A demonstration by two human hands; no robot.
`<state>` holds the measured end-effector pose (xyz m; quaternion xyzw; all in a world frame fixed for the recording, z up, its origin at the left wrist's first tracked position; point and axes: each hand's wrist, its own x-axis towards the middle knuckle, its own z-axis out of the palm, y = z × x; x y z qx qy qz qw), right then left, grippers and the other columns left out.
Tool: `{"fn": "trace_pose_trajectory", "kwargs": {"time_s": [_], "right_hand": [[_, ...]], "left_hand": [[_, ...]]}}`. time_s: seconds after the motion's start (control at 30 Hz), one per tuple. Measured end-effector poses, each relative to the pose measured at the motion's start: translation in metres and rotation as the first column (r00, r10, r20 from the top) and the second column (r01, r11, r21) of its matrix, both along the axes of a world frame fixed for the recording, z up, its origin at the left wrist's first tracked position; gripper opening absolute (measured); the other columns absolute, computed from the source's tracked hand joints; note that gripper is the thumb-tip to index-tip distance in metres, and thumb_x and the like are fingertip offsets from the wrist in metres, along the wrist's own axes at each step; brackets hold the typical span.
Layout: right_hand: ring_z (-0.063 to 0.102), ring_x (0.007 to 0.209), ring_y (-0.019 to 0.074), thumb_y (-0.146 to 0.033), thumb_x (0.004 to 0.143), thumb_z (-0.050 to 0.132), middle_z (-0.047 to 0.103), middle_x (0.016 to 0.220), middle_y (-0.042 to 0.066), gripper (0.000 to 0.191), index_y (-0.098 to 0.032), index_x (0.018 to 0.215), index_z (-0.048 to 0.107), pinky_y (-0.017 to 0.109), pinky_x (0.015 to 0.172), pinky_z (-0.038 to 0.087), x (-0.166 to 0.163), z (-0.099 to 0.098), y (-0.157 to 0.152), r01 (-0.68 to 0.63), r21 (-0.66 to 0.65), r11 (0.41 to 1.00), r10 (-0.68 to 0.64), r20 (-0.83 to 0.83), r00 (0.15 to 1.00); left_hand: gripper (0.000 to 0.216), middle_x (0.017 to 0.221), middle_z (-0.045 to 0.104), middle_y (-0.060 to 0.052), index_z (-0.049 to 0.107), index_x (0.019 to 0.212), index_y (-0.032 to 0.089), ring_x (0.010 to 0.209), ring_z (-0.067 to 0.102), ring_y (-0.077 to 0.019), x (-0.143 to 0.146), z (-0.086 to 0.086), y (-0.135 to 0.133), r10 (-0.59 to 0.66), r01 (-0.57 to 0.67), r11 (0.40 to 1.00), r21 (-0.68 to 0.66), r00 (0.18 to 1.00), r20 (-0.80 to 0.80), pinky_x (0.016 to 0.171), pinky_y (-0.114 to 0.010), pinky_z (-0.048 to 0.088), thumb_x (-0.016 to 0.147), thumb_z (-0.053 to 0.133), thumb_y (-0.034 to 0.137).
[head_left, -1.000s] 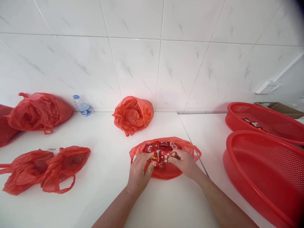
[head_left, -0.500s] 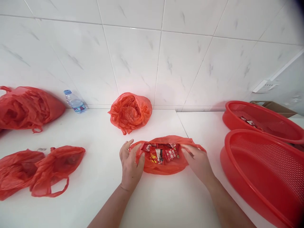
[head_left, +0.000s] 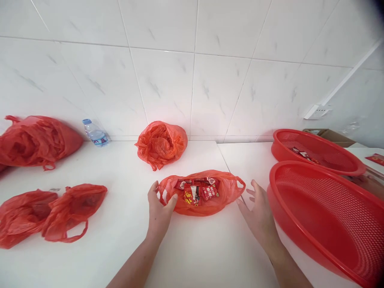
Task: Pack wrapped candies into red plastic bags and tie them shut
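A red plastic bag [head_left: 210,208] lies open-mouthed on the white table, with several small red snack packets [head_left: 192,195] inside. At its left end is my left hand [head_left: 160,212], thumb and fingers spread to either side of the bag's handle; the thumb reaches over the front rim. Whether the fingers touch the plastic is hard to see. Just off the bag's right end, my right hand [head_left: 257,210] is open and holds nothing, its thumb close to the right handle loop [head_left: 241,185].
Behind stands a stuffed red bag [head_left: 162,144] near the tiled wall. A water bottle [head_left: 95,134] and a full red bag [head_left: 45,140] are back left. Two slack red bags [head_left: 75,208] lie left. On the right are a large red basket [head_left: 312,224] and another basket [head_left: 318,154] holding packets.
My right hand has come out of the bag's mouth and moved right, fingers now apart. My left hand has shifted slightly left along the rim. The bag's handle loops now show.
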<state>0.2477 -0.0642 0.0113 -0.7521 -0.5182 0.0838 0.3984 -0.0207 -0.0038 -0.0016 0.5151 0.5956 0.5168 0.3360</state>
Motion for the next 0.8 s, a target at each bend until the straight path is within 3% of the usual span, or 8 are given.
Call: {"fn": "trace_pose_trajectory", "kwargs": {"time_s": [0.07,0.13,0.2,0.27,0.43,0.53,0.67,0.8], "right_hand": [[0.052,0.11,0.0267,-0.047,0.077,0.054,0.036,0.138,0.013,0.076,-0.023,0.142,0.022,0.038,0.081,0.049,0.007,0.003,0.01,-0.02,-0.009,1.0,0.02,0.029,0.999],[0.056,0.1,0.0248,-0.048,0.077,0.054,0.044,0.131,0.012,0.062,-0.022,0.131,0.039,0.036,0.075,0.048,0.012,0.009,0.023,-0.071,-0.065,0.995,0.075,0.06,0.995],[0.057,0.081,0.0201,-0.047,0.079,0.052,0.057,0.106,0.007,0.035,-0.021,0.101,0.057,0.033,0.066,0.046,0.012,0.022,0.036,-0.14,-0.138,0.981,0.15,0.07,0.986],[0.053,0.066,0.0159,-0.046,0.081,0.05,0.058,0.081,0.002,0.027,-0.021,0.076,0.057,0.03,0.06,0.042,0.009,0.042,0.046,-0.211,-0.124,0.97,0.216,0.025,0.976],[0.055,0.069,0.0153,-0.044,0.078,0.059,0.06,0.073,0.001,0.025,-0.02,0.072,0.057,0.03,0.065,0.044,0.002,0.111,0.057,-0.244,0.268,0.932,0.318,-0.282,0.905],[0.058,0.072,0.0169,-0.041,0.077,0.062,0.063,0.076,0.003,0.021,-0.021,0.075,0.06,0.034,0.069,0.047,0.002,0.136,0.063,-0.23,0.42,0.878,0.402,-0.385,0.831],[0.06,0.074,0.0182,-0.042,0.076,0.064,0.064,0.079,0.004,0.022,-0.021,0.076,0.062,0.038,0.073,0.049,0.003,0.134,0.069,-0.278,0.385,0.88,0.436,-0.421,0.796],[0.054,0.11,0.025,-0.044,0.071,0.069,0.059,0.12,0.007,0.042,-0.028,0.109,0.059,0.042,0.092,0.045,0.01,0.096,0.058,-0.416,0.33,0.847,0.522,-0.378,0.764]], "left_hand": [[0.07,0.13,0.043,-0.012,0.028,0.134,0.027,0.116,0.049,-0.0258,-0.005,0.004,-0.009,-0.005,0.02,0.991,-0.13,0.994,0.11,0.089,-0.043,0.047,0.075,0.064,0.039],[0.067,0.107,0.056,-0.008,0.031,0.132,0.024,0.093,0.06,-0.0204,-0.012,0.009,-0.012,-0.066,0.106,0.976,-0.192,0.977,0.204,0.079,-0.04,0.051,0.075,0.063,0.039],[0.06,0.085,0.058,-0.001,0.037,0.128,0.021,0.074,0.06,-0.0148,-0.02,0.018,-0.009,-0.143,0.201,0.963,-0.18,0.946,0.291,0.073,-0.036,0.051,0.076,0.063,0.037],[0.056,0.076,0.056,0.002,0.042,0.124,0.02,0.067,0.058,-0.0118,-0.03,0.033,0.001,-0.18,0.228,0.969,-0.098,0.919,0.35,0.07,-0.032,0.051,0.074,0.065,0.035],[0.056,0.076,0.057,0.003,0.047,0.119,0.022,0.065,0.056,-0.0088,-0.051,0.093,0.024,-0.186,0.091,0.969,0.231,0.883,0.432,0.064,-0.022,0.048,0.069,0.071,0.025],[0.051,0.077,0.058,0.002,0.049,0.116,0.022,0.067,0.056,-0.0087,-0.053,0.123,0.029,-0.204,0.048,0.934,0.353,0.885,0.418,0.064,-0.022,0.048,0.07,0.071,0.023],[0.049,0.083,0.06,-0.001,0.051,0.115,0.02,0.071,0.057,-0.0114,-0.053,0.135,0.031,-0.245,0.137,0.921,0.364,0.931,0.27,0.067,-0.027,0.049,0.07,0.07,0.027],[0.064,0.1,0.059,-0.005,0.042,0.128,0.026,0.089,0.058,-0.0187,-0.075,0.111,0.018,-0.227,0.238,0.935,0.265,0.971,-0.072,0.076,-0.036,0.05,0.071,0.069,0.034]]}}
